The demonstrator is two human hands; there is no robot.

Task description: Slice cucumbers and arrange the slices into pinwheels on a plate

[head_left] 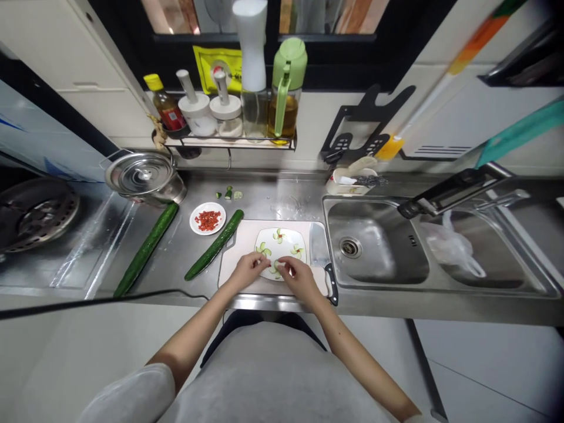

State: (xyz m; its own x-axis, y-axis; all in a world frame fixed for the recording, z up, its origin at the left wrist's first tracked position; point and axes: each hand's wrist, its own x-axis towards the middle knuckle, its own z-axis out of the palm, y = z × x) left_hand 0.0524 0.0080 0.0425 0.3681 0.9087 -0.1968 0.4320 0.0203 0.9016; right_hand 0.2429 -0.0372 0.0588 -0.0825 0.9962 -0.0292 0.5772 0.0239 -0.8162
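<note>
A white square plate (287, 238) lies on the pale cutting board (242, 238), bearing several pinwheel arrangements of thin cucumber slices (279, 236), some with red centres. Over the plate's near left edge, my left hand (250, 271) is closed in a pinch, with a small red piece (269, 264) at its fingertips. My right hand (299, 277) has thumb and forefinger closed at a cucumber slice (276, 268) in the nearest arrangement. A small white dish (192, 221) of chopped red pieces (208, 220) stands to the left. Beside the board lies a whole cucumber (214, 244).
A cleaver (319, 247) with a black handle lies on the board's right side. Another cucumber (147, 249) and a lidded steel pot (145, 176) are at the left. To the right is a double sink (379, 282). Cucumber ends (228, 192) sit behind the dish, below a condiment rack (238, 143).
</note>
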